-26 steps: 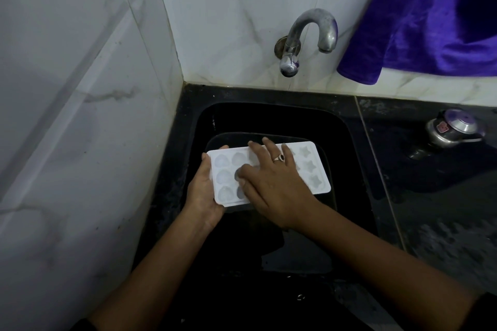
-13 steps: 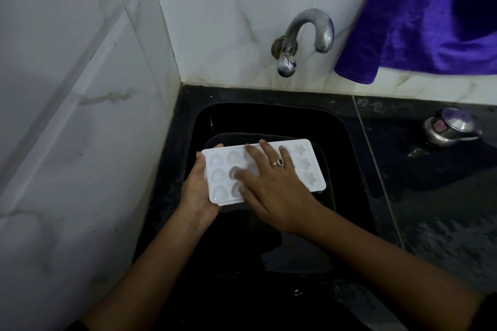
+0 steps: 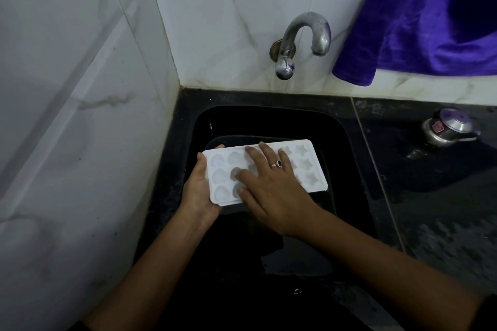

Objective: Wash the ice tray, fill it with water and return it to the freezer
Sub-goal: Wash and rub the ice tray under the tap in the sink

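- Holding the white ice tray by its left short end with the left hand: palm cupped under, thumb hooked over the far corner, other fingers hidden beneath.
- Pressing the right hand flat across the tray's middle, fingers straight and spread, tips down among the cells, gripping nothing.
- Keeping the tray cells-up and roughly level inside the black sink, above a dark rounded vessel; resting on it or clear of it, cannot tell.
- Judged as the washing step: rubbing out the moulds by hand, filling not yet begun.
- Farther back, no stream visible from the steel tap.
- Next, probably: lift the right hand off, turn the tap's knob, bring the tray under the spout, then hold level to avoid spilling.
- Beyond, well apart: purple cloth hanging on the wall, steel pressure-cooker lid on the counter.
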`<state>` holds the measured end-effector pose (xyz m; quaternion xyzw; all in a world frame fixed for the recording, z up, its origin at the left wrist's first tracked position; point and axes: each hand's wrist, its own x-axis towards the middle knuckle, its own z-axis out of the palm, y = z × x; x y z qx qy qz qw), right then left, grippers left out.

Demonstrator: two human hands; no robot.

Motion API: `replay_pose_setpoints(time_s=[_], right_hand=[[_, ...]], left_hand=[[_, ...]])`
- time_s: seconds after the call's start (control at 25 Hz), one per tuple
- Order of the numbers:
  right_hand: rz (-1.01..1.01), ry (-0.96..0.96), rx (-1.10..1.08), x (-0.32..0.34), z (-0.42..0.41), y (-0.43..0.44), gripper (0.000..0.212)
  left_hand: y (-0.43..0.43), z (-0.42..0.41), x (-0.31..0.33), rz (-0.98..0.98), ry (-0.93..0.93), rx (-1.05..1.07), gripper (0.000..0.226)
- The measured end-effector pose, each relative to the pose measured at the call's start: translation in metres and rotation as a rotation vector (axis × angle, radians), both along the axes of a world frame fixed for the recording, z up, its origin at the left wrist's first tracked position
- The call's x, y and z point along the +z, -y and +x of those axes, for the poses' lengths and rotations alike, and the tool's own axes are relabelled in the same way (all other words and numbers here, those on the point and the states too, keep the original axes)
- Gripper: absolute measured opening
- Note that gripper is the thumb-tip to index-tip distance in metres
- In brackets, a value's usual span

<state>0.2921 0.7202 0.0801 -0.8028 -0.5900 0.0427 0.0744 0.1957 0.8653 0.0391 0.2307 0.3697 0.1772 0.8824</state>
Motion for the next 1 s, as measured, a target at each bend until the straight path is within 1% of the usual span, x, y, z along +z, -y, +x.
replay_pose_setpoints(time_s=[0.08,0.24,0.4,0.52,0.68,0.8,0.92,1.0], right_hand=[[0.005,0.011,0.012,-0.001,0.002,0.004,0.045],[0.005,-0.019,-0.021,0.003,0.004,-0.005,0.041],[0.003,-0.008,0.012,-0.003,0.006,0.004,0.043],[0.002,-0.028,-0.023,0.002,0.001,-0.007,0.042],[-0.001,-0.017,0.041,-0.002,-0.003,-0.002,0.044],[0.011,-0.028,-0.010,0.002,0.002,-0.005,0.042],[-0.013,-0.003,0.038,-0.002,-0.005,-0.005,0.044],[0.007,-0.015,0.026,-0.002,-0.001,-0.002,0.043]], left_hand=[[-0.002,-0.001,0.000,0.005,-0.004,0.009,0.055],[0.008,0.002,0.001,-0.035,0.020,-0.033,0.055],[-0.001,-0.001,-0.001,0.001,0.005,0.002,0.058],[0.008,0.002,0.000,-0.037,0.027,-0.024,0.057],[-0.001,-0.001,-0.003,-0.062,0.032,-0.002,0.059],[0.003,0.001,-0.006,-0.061,0.042,-0.022,0.059],[0.003,0.001,-0.004,-0.059,0.038,-0.005,0.057],[0.001,0.000,-0.005,-0.050,0.037,-0.013,0.058]])
